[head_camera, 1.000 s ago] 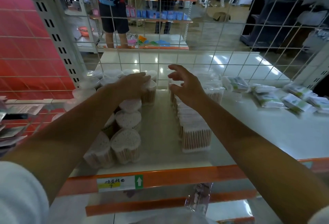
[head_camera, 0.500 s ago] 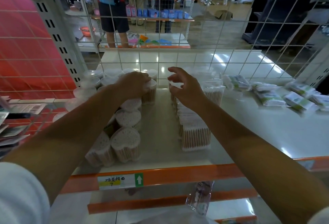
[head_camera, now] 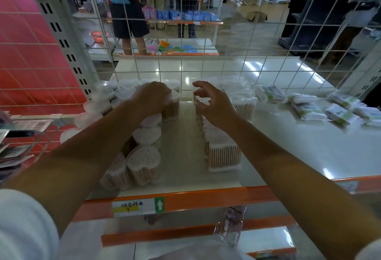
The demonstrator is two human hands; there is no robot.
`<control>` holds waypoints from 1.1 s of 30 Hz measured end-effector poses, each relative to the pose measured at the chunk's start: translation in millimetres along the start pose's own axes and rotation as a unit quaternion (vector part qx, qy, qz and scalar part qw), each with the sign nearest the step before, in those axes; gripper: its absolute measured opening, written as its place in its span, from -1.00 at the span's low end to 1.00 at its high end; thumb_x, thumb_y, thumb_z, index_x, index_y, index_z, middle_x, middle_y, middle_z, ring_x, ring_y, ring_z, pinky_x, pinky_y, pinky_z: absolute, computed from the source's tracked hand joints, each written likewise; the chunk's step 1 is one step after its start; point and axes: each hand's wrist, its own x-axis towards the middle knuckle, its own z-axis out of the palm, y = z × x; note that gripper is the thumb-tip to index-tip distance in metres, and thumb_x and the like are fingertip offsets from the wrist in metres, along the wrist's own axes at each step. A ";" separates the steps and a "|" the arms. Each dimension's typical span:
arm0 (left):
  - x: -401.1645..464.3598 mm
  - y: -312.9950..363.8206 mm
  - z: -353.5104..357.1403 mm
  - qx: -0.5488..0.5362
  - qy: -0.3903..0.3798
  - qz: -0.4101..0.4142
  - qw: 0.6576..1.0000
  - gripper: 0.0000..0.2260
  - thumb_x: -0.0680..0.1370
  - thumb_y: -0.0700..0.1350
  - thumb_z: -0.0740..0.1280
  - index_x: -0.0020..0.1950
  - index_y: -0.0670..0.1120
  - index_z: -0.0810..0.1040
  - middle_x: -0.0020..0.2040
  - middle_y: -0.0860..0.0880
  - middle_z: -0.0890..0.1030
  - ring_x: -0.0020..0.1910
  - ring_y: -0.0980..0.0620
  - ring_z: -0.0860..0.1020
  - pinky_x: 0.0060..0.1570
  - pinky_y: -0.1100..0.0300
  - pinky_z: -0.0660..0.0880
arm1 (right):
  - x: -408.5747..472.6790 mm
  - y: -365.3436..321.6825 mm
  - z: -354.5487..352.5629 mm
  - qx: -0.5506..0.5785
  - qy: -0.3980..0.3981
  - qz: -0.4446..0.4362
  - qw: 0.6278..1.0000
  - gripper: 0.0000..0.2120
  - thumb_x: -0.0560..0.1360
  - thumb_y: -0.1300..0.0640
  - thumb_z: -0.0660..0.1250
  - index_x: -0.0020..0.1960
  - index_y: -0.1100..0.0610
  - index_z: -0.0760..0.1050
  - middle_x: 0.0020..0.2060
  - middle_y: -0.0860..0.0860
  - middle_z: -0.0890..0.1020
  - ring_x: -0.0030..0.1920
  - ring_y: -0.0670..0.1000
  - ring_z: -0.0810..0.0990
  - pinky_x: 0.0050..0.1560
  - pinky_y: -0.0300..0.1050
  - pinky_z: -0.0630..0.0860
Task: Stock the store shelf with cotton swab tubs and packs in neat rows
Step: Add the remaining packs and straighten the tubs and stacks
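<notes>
Orange trim edged the shelf (head_camera: 278, 136), where heart tubs (head_camera: 144, 162) ran in a row on the left and square tubs (head_camera: 223, 154) in a row at the centre. The left hand (head_camera: 153, 99) gripped a tub (head_camera: 172, 107) at the back. The right hand (head_camera: 214, 103) hovered loosely curled, holding nothing. Packs (head_camera: 309, 109) lay scattered on the right.

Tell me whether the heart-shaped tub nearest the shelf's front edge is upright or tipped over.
Upright. The heart-shaped tub stands on its base on the shelf, lid facing up, swab sticks running vertically behind its clear wall.
</notes>
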 end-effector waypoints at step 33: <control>26.6 114.9 -47.2 -0.116 0.052 -0.050 0.991 -0.57 0.56 -0.05 0.27 0.39 -0.17 0.36 0.32 -0.14 0.45 0.27 -0.09 0.42 0.22 0.11 0.32 | -17.1 59.3 -85.2 0.049 0.000 0.002 0.999 -0.53 0.46 0.28 0.32 0.35 0.11 0.36 0.16 0.08 0.55 0.17 0.00 0.50 0.05 -0.29 0.34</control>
